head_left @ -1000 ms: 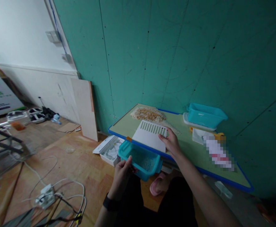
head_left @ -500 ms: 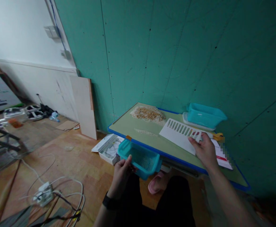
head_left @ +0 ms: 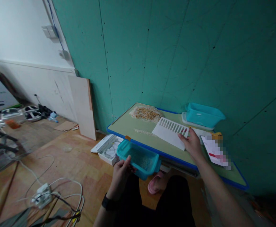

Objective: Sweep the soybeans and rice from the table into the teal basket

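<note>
My left hand (head_left: 122, 168) grips the near rim of a teal plastic bin (head_left: 138, 157), held just below the table's front edge; pale grains lie on its bottom. My right hand (head_left: 192, 143) is closed on the right end of a white slotted plastic panel (head_left: 169, 134), which lies low over the tabletop (head_left: 121, 126). Beyond the panel's left end is a pile of yellow-brown kernels (head_left: 147, 113) mixed with pale grains. A thin line of pale grains (head_left: 142, 131) runs nearer the front edge, reaching toward the panel.
A second teal bin (head_left: 204, 115) stands on a white lid at the back right, against the green wall (head_left: 157, 56). A printed card (head_left: 215, 151) lies to the right. An open white box (head_left: 108, 153) sits on the floor, with a power strip and cables (head_left: 43, 195) further left.
My right hand has slid the white slotted panel to the left across the tabletop, toward the grains. My left hand and the bin have stayed nearly still.
</note>
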Available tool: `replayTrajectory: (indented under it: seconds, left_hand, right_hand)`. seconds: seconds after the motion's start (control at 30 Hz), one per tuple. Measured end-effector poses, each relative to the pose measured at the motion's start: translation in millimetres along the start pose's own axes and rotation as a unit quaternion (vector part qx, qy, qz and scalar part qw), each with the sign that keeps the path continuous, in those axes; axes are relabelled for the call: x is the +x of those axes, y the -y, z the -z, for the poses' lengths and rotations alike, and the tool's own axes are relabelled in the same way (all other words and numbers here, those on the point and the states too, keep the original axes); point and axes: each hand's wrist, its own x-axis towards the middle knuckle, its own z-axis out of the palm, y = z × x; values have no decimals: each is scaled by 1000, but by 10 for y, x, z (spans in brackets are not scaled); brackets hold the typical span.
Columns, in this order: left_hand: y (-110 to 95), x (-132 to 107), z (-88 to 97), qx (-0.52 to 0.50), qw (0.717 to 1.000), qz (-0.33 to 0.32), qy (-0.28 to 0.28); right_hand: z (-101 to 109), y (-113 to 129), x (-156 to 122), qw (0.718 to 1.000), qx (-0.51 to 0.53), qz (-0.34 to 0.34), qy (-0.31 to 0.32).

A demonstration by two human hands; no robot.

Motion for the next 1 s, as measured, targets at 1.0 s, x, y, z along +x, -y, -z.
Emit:
replayTrajectory:
  seconds: [1.0]
  left_hand:
    - [-35,-7,-43,11,1000,-3,-10]
  right_hand:
    - [-705,389,-93,975,157,-80,136]
